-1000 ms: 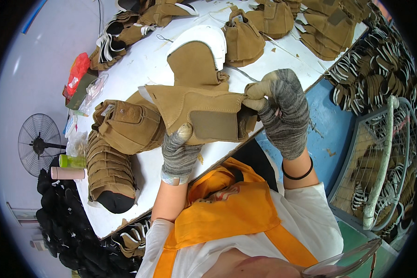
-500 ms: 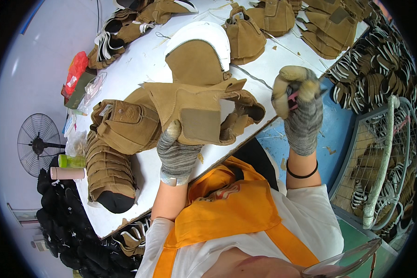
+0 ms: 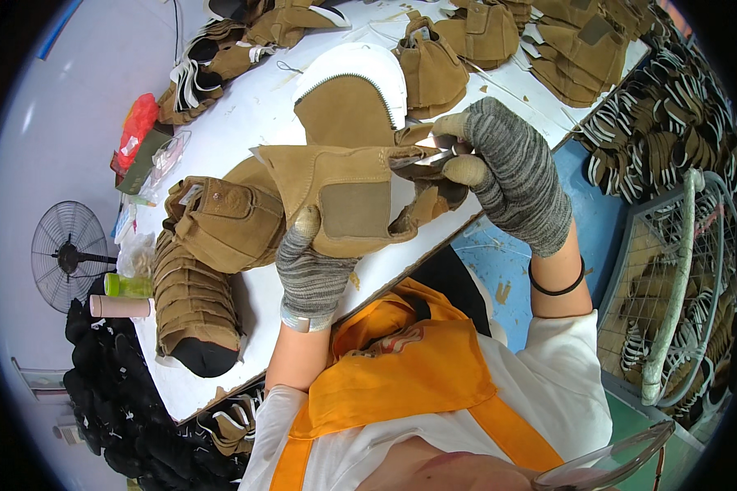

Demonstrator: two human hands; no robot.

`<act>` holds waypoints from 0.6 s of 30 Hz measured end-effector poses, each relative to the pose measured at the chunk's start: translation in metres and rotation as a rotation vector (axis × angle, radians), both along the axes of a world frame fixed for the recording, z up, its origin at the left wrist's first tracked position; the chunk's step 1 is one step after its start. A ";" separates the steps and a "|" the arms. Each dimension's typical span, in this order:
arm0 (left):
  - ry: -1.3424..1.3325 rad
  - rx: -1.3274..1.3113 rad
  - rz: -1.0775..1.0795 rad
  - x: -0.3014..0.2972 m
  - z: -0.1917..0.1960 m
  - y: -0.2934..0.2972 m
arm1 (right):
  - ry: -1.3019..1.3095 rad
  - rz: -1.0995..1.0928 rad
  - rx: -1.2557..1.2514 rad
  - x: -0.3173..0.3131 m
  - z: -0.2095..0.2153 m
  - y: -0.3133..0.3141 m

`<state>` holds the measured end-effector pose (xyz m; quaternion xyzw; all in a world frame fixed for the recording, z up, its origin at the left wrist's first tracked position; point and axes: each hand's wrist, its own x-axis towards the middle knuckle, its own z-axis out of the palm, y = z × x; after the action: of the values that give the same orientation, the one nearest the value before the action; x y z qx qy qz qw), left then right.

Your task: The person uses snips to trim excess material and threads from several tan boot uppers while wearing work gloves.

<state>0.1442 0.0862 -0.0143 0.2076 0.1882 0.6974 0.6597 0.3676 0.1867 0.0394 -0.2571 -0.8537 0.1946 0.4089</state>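
Observation:
A brown suede shoe upper [image 3: 303, 180] with a darker square patch is held over the white table. My left hand [image 3: 313, 270], in a grey knit glove, is closed on its lower edge, thumb on top beside the patch. My right hand [image 3: 516, 168], gloved with tan fingertips, grips small scissors [image 3: 438, 157]. Their silver blades lie at the upper's right-hand edge, by its open end; the handle is mostly hidden by the fingers. Behind the upper lies another brown piece [image 3: 344, 110] bordered by a white zigzag-edged part.
Stacked brown uppers [image 3: 195, 295] lie at the left on the white table [image 3: 258, 319], with more uppers [image 3: 577, 57] along the far side. A wire cart [image 3: 671, 286] and piled shoe parts [image 3: 663, 123] stand right. A fan [image 3: 68, 257] is at far left.
My right hand has swung left and inward from beyond the table edge, bringing the scissors' blades to the upper. My left hand keeps its hold, nearly still.

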 end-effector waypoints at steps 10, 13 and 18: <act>0.076 -0.016 -0.028 0.001 -0.002 0.000 | -0.033 -0.001 0.106 0.000 -0.004 0.000; 0.095 -0.037 -0.007 0.003 -0.003 0.001 | 0.106 0.027 0.222 0.000 -0.021 0.007; 0.086 -0.050 -0.003 0.001 -0.008 0.002 | 0.074 0.116 0.088 -0.001 -0.013 0.001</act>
<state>0.1457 0.0881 -0.0220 0.2212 0.2335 0.6819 0.6569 0.3665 0.1881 0.0266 -0.1816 -0.8593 0.1896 0.4390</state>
